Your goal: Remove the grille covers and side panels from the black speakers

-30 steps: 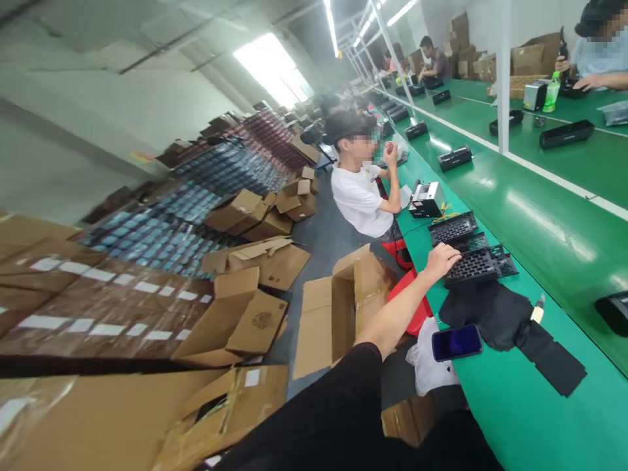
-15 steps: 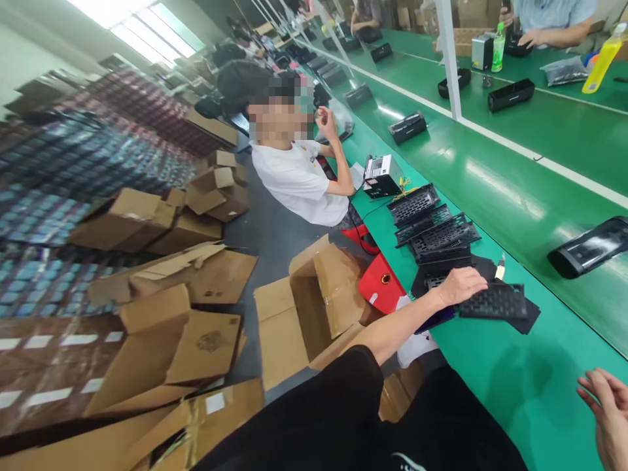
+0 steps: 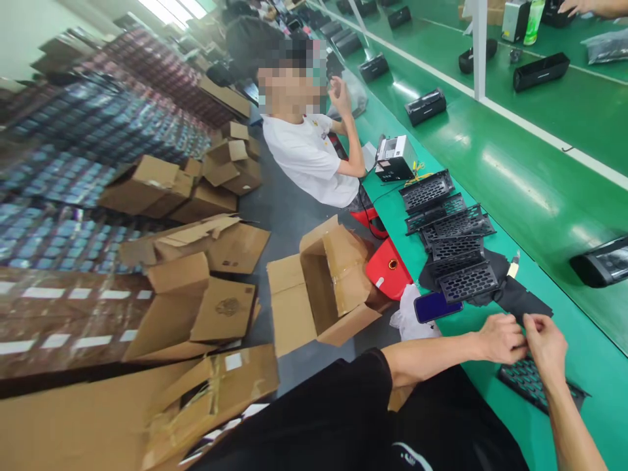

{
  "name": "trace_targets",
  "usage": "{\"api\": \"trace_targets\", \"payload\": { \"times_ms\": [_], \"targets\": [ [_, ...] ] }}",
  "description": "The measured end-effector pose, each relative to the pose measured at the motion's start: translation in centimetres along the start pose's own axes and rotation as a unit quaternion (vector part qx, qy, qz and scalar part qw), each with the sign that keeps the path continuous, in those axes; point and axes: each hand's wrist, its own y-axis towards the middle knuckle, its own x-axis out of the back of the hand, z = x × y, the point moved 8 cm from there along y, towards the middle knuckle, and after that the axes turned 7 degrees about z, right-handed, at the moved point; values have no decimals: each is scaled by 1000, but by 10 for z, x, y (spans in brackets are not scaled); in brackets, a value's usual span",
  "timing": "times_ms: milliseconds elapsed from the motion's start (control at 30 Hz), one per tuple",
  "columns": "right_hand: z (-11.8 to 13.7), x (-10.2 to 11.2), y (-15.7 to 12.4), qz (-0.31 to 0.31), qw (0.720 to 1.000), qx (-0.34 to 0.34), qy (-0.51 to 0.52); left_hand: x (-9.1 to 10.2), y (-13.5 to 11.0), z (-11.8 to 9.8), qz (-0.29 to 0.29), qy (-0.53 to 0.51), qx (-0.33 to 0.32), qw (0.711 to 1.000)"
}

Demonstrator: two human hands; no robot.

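Close together over the near part of the bench are my left hand (image 3: 503, 338) and my right hand (image 3: 547, 347), both with fingers pinched. Whatever lies between the fingertips is too small or hidden to make out. Just beyond the fingertips is a thin black sheet (image 3: 527, 301), its near edge partly covered by them. Below the hands a black perforated grille (image 3: 523, 383) lies on the green bench top, partly hidden by my right hand and forearm. Further left, several similar black grilles (image 3: 468, 281) lie in an overlapping row, with more black sheets beneath.
A phone (image 3: 436, 307) lies at the bench edge beside a white bag (image 3: 412, 317). A cutter-like tool (image 3: 513, 265) is near the sheets. Black speakers (image 3: 425, 106) stand on the green line. An open carton (image 3: 314, 294) and a seated co-worker in a white shirt (image 3: 309, 157) are left.
My left hand has left the grille row and moved nearer. My right hand has come in from the right to meet it. A grille now lies below them, and the view has shifted.
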Motion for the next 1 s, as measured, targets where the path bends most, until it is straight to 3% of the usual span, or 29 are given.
{"api": "trace_targets", "payload": {
  "times_ms": [100, 200, 300, 433, 600, 733, 867, 933, 1000],
  "targets": [
    [21, -36, 28, 4, 1000, -4, -8, 50, -25, 50, -48, 27, 145, 988],
    [18, -49, 40, 1, 999, -25, -25, 87, -25, 84, -90, 43, 221, 970],
    [8, -46, 38, 2, 999, -24, -22, 97, 4, 92, -81, 78, 217, 970],
    [-3, -32, 33, -10, 1000, -15, 25, 88, 40, 88, -31, 143, 181, 973],
    [-40, 10, 15, -88, 977, -48, 187, 80, 46, 88, -3, 164, 173, 971],
    [-100, 75, -25, -203, 910, -71, 355, 79, 46, 91, 13, 143, 179, 973],
    [-151, 136, -77, -298, 844, -68, 442, 82, 51, 94, 20, 94, 184, 978],
    [-160, 147, -99, -304, 821, -52, 481, 87, 53, 88, -3, 59, 180, 982],
    [-154, 141, -115, -266, 810, -29, 521, 92, 57, 69, -47, -11, 152, 987]
  ]
}}
